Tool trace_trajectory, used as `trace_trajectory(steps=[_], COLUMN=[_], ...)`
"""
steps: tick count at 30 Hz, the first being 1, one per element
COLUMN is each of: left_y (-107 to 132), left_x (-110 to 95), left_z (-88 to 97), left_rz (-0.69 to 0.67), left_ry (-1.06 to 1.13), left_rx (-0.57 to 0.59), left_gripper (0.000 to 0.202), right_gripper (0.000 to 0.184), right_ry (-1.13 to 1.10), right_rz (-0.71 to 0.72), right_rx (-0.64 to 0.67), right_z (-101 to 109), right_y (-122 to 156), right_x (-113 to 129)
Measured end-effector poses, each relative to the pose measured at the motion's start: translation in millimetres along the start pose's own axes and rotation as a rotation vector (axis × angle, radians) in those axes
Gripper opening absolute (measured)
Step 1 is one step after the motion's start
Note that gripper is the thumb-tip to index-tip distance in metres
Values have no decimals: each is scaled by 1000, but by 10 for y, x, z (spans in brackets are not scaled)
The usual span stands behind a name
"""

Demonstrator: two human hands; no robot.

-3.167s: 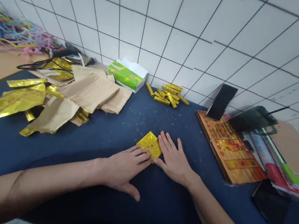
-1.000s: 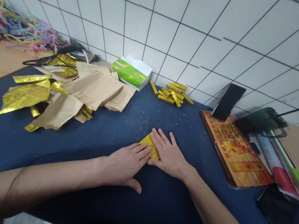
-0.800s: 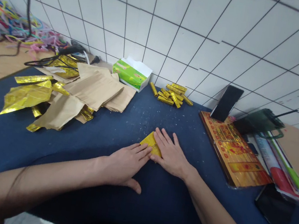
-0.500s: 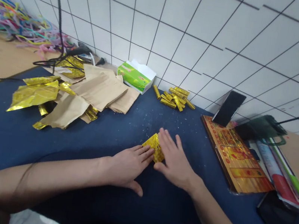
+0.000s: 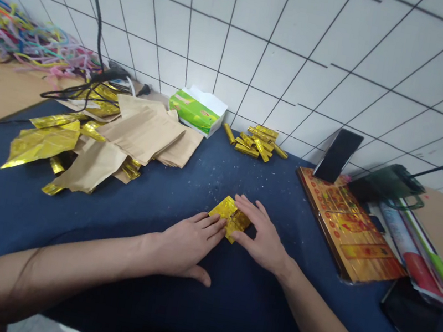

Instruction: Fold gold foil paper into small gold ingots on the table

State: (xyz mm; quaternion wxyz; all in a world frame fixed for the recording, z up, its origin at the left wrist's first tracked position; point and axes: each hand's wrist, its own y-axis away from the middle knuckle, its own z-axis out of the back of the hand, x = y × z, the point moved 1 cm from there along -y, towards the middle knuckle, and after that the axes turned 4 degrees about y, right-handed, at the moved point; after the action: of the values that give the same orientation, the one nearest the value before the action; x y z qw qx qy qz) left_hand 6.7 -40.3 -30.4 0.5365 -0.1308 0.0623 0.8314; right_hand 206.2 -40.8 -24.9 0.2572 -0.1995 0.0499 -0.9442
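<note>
A piece of gold foil paper (image 5: 223,207), creased and partly folded, lies on the dark blue table in front of me. My left hand (image 5: 192,244) rests flat with its fingertips on the paper's left and lower side, its thumb stretched away. Over the paper's right side is my right hand (image 5: 263,237), fingers apart and slightly curved, thumb near the lower right edge. The fingers cover part of the paper. Beyond it, near the wall, sits a small pile of gold foil rolls (image 5: 255,142).
To the left lie brown paper sheets (image 5: 146,132) and loose gold foil (image 5: 46,141). A green tissue pack (image 5: 197,110) stands by the tiled wall. At right are a phone (image 5: 338,155) leaning upright, an orange box (image 5: 348,231), a dark mug (image 5: 389,184) and a black tablet-like object (image 5: 410,316).
My right hand has shifted slightly right and its fingers have curved, uncovering more of the gold paper. My left hand stays pressed on it. The view has shifted a little.
</note>
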Motion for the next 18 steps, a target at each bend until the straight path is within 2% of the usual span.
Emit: trace_trajectory(steps=[2, 4, 7, 9, 13, 18], left_y=[-9, -20, -40, -56, -82, -89], left_x=[3, 9, 20, 25, 29, 41], left_z=[5, 13, 30, 46, 78, 90], left_rz=[0, 2, 5, 12, 32, 37], left_ry=[-3, 0, 14, 24, 42, 78], left_rx=[-13, -20, -39, -60, -72, -102], left_gripper=[84, 78, 72, 69, 61, 43], right_gripper=[23, 17, 15, 16, 19, 24], right_ry=[-1, 56, 180, 228, 290, 305], right_rz=[-28, 28, 109, 118, 169, 271], right_rx=[-108, -67, 54, 72, 52, -63], right_z=[57, 70, 36, 12, -19, -58], right_y=[48, 80, 96, 97, 118, 175], right_x=[51, 110, 176, 202, 235, 189])
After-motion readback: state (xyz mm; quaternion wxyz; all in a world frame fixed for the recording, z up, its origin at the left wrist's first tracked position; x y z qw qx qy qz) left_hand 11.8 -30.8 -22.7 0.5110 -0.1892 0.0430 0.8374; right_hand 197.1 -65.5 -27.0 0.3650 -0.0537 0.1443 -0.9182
